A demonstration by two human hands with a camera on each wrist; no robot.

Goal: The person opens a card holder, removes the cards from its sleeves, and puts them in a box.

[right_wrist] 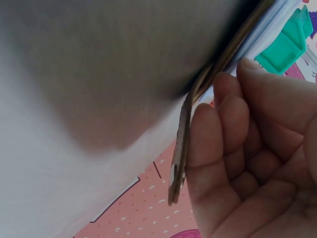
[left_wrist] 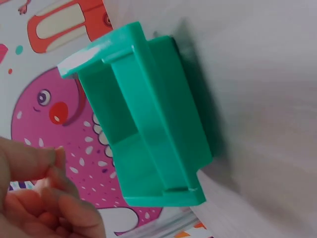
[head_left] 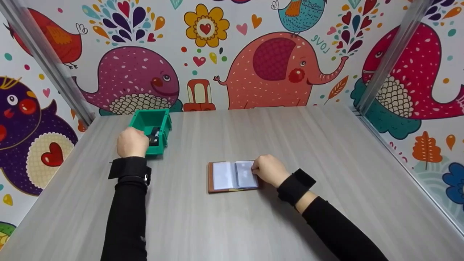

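Note:
A brown card holder (head_left: 223, 176) lies spread on the table with its clear plastic sleeves showing. At its right edge my right hand (head_left: 272, 169) pinches a sleeve between thumb and forefinger. In the right wrist view the brown cover (right_wrist: 182, 144) runs along the backs of the curled fingers. My left hand (head_left: 132, 142) is beside the near left edge of a green bin (head_left: 156, 149). Its fingers are curled with the thumb against the forefinger, and nothing shows between them in the left wrist view. Small black items (head_left: 154, 136) lie in the bin, partly hidden by the hand.
The pale wood-grain table (head_left: 232, 228) reaches back to a wall (head_left: 232, 21) printed with cartoon animals. Metal posts (head_left: 54, 69) stand at the back corners. The bin is at the back left, away from the card holder.

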